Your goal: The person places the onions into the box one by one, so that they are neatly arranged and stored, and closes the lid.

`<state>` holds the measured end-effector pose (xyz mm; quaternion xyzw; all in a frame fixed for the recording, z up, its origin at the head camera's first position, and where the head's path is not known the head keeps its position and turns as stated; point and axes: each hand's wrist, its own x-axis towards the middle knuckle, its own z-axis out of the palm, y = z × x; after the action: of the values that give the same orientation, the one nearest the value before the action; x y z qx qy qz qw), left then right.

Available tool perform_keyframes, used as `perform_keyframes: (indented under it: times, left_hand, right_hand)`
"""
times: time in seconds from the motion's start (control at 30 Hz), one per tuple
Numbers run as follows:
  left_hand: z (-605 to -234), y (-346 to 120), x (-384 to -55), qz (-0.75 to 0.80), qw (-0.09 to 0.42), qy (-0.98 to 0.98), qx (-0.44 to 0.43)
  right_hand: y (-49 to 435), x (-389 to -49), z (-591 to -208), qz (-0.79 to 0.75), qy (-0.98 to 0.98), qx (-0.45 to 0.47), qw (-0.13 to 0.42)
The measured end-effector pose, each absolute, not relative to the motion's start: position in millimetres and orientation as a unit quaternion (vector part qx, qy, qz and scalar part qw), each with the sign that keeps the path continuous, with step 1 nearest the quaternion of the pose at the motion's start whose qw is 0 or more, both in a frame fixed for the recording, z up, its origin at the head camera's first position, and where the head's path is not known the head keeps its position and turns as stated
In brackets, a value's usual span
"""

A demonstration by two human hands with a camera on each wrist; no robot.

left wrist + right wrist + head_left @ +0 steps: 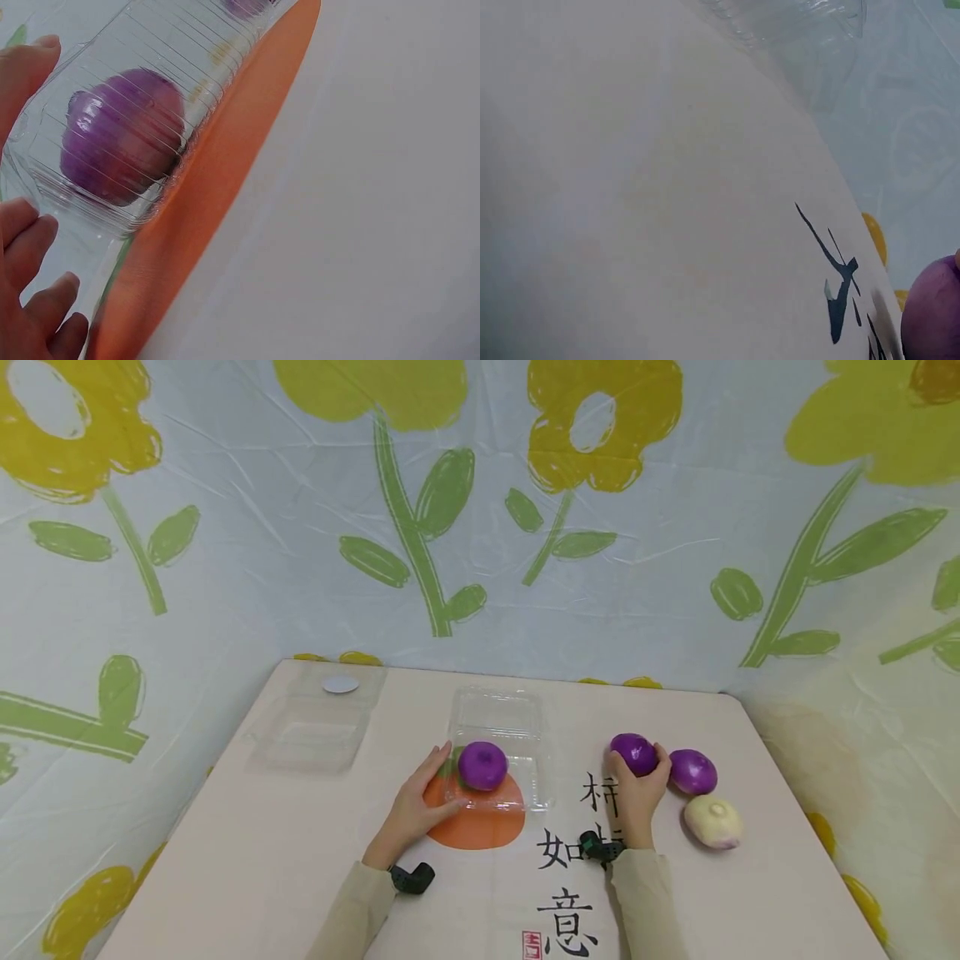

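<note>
My left hand (417,800) lies at the left front corner of a clear plastic clamshell box (498,714), fingers spread, fingertips right at its rim. Inside the box sits a round purple turnip (482,766); the left wrist view shows this purple turnip (124,135) through the ribbed clear wall. To the right, my right hand (640,785) grips another purple turnip (634,753) between thumb and fingers, close over the table. Part of that held turnip (934,311) shows at the right wrist view's lower corner.
Just right of my right hand are a purple turnip (693,772) and a cream turnip (713,822) with a purple underside. A second clear clamshell box (315,727) stands open at the back left. The pale table (247,860) carries black brush characters and an orange print.
</note>
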<state>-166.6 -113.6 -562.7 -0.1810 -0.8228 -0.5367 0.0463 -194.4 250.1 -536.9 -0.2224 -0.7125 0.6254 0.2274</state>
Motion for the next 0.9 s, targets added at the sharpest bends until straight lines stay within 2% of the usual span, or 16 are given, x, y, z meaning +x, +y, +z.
perform_keyframes:
  times: [0.17, 0.9]
  left_hand:
    - [-563, -114, -167, -0.542, 0.044, -0.821, -0.176]
    - [-564, -113, -167, -0.540, 0.049, -0.822, -0.174]
  right_hand:
    - [250, -195, -531, 0.629, -0.711, -0.230, 0.216]
    - [241, -187, -512, 0.637, -0.710, -0.189, 0.235]
